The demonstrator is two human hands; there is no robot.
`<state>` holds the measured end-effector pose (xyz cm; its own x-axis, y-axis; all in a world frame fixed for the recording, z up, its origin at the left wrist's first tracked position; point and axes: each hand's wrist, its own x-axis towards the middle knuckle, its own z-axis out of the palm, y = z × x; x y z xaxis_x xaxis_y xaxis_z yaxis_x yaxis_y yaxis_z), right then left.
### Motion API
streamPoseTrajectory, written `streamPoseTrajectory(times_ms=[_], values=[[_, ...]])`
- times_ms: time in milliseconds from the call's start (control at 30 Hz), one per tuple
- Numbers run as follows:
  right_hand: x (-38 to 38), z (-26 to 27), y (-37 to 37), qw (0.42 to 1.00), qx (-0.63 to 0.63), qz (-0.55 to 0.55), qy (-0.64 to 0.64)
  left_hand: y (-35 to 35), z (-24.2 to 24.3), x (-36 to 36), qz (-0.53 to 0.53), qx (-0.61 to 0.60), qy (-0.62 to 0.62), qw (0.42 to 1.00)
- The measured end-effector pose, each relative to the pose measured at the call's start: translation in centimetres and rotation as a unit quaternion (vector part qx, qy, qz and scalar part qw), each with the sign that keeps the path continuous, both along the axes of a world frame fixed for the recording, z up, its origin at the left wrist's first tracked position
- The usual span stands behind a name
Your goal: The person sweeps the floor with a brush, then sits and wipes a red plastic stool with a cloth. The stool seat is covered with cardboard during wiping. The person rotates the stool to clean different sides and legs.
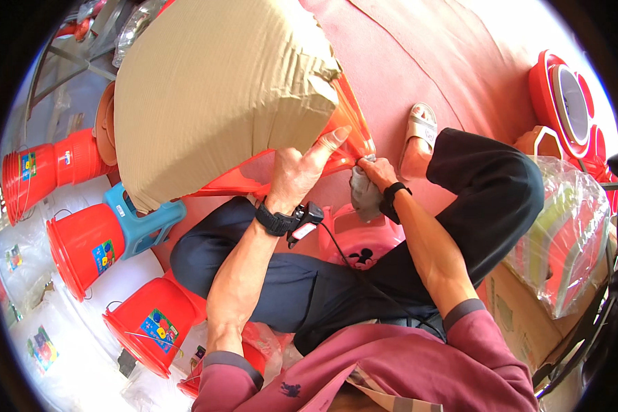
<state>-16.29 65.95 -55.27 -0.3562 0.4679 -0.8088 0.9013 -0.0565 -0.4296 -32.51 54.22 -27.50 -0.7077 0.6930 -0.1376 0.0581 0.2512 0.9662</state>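
A large piece of brown cardboard (pixel 211 92), crumpled at its near right corner, covers the top of a tilted red plastic piece (pixel 347 110). Much of that red piece is hidden, so its kind is unclear. My left hand (pixel 299 167) grips its near side, thumb stretched along the red plastic and fingers partly out of sight by the cardboard. In my right hand (pixel 380 172) is a grey cloth (pixel 364 193), bunched against the red piece's lower right corner. Below the cloth, between my legs, sits a pink plastic stool (pixel 335 232) with a black mouse figure.
Stacked red buckets (pixel 85 242) lie along the left, beside a blue plastic stool (pixel 144 219). To the right are a clear-wrapped bundle (pixel 561 232), a cardboard box (pixel 520 314) and red basins (pixel 543 92). Red sheeting (pixel 391 67) covers the floor. A black cable (pixel 337 242) hangs from my left wrist.
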Motion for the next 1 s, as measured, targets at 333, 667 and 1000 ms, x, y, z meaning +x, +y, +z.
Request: streamPoseTrajectory(times_ms=[333, 667, 1000], values=[[-0.5, 5.9, 2.1, 0.983, 0.089, 0.159, -0.023, -1.1, -1.0, 0.8, -0.014, 0.001, 0.047, 0.999], [-1.4, 3.4, 5.9, 0.962, 0.115, 0.243, -0.042, -0.4, -1.5, 3.4, 0.078, -0.109, 0.043, 0.990], [-2.3, 1.8, 7.5, 0.955, 0.101, 0.276, -0.034, -5.2, -5.8, 2.5, -0.205, -0.223, 0.261, 0.916]])
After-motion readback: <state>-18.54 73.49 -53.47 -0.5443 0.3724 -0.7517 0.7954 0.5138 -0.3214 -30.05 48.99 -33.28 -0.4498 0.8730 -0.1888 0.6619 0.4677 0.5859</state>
